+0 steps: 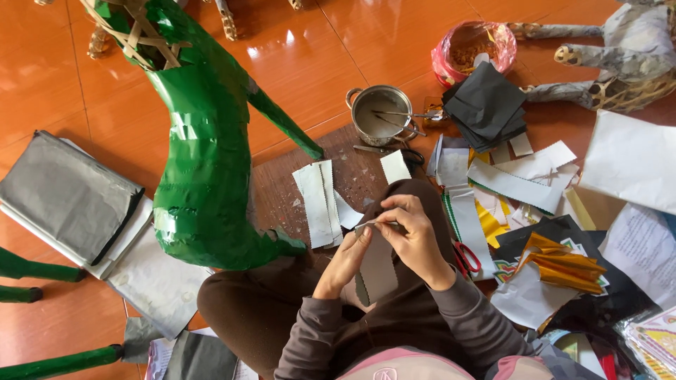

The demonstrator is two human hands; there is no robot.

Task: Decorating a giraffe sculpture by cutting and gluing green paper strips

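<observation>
Down on the glossy orange tiled floor [310, 56] it's pretty cramped: the person sits cross-legged with stuff on every side. Only real bare room is the stretch of tile up top, between the green figure and the pot.

Left of the knees stands a big green paper-covered animal figure [201, 162] with a woven bamboo frame poking out at its top, shiny and wrinkly. Its thin leg reaches down to the edge of a dark worn wooden board [282, 190]. On that board lie white paper strips with zigzag edges [320, 204], just beside the knee. Further left there's a flat stack of grey and silver paper sheets [67, 197].

Up top sits a small steel pot [380, 112] with thin metal tools resting across it, and next to it a stack of black paper squares [486, 105]. The right side is a messy heap of white, yellow and black paper scraps, with red-handled scissors [466, 257] near the right wrist.

Both hands meet over the lap. The left hand [348, 257] and right hand [412, 229] are each closed in a pinch on the top edge of a grey paper strip with a zigzag edge [377, 271], which hangs down against the brown trousers. Wrists are bent inward, fingers curled tight.
</observation>
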